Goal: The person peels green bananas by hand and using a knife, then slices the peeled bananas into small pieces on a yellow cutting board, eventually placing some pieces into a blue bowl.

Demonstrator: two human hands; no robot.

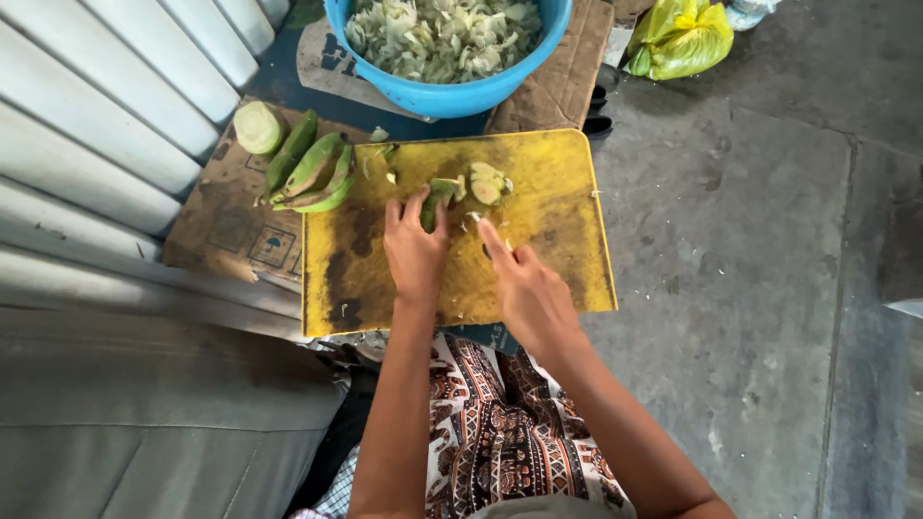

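Here the left hand (413, 252) pins a green banana (435, 200) lengthwise away; right hand's (524, 288) grip unclear.

Blue basin (452, 94) chopped off by the far edge; knife under the right hand (527, 288) mostly hidden, barely visible.

A green banana (437, 199), partly sliced, lies on the stained yellow cutting board (548, 173).

Your left hand (413, 252) presses a banana piece (435, 200) on the cutting board (558, 250), with cut slices (486, 183) just beyond your right hand (527, 288), whole bananas (312, 173) left of both, and the basin (452, 96) farther ahead.
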